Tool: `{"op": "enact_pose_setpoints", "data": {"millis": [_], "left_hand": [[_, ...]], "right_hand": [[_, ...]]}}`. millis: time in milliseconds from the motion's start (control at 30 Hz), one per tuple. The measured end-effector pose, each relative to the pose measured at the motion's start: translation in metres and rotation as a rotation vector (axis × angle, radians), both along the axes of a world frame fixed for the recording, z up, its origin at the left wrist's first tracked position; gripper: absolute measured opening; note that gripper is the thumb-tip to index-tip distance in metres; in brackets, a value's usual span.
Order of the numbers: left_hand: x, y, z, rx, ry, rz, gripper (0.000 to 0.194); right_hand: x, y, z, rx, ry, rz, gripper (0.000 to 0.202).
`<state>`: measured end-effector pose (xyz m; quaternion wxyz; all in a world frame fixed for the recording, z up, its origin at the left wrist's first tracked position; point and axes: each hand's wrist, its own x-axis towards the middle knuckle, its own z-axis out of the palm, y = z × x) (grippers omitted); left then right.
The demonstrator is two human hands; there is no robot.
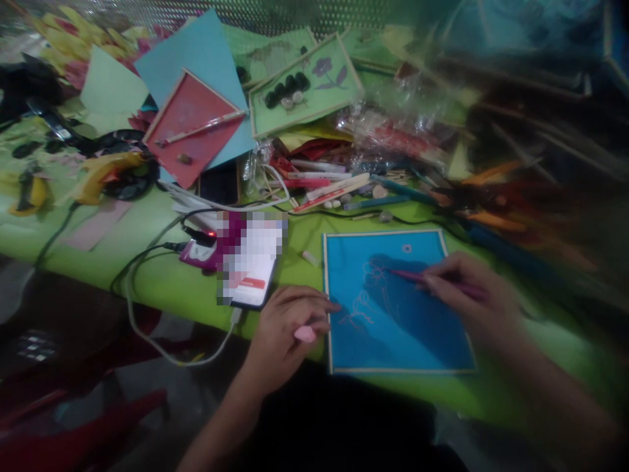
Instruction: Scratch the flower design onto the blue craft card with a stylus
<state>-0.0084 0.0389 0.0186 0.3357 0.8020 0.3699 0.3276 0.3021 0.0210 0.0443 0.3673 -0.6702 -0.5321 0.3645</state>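
Observation:
A blue card [407, 328] with thin pale wooden strips along its edges lies flat on the green table. On it are outlined flowers in light pink lines and a small ring near the top. My right hand [472, 288] grips a pink-purple pen [442, 282], its tip at the upper flower outline. My left hand [295, 321] rests at the card's left edge, fingers curled, fingertips touching the border. A small pink piece [305, 334], perhaps the pen's cap, sticks out from between its fingers.
A phone [250, 295] on a white cable lies left of the card, beside a purple-and-white power strip [201, 252]. Behind are loose pens [334, 190], a red card [196, 141], a green framed card [304, 92] with stones, and a yellow glue gun [101, 174].

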Motion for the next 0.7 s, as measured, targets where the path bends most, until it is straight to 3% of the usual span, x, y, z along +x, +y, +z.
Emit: {"op": "enact_pose_setpoints", "data": {"millis": [700], "left_hand": [[0.0005,0.0,0.0023,-0.01,-0.009,-0.001,0.026]], "right_hand": [[0.0017,-0.0037,-0.0073,-0.046,0.101,0.072,0.019]]}}
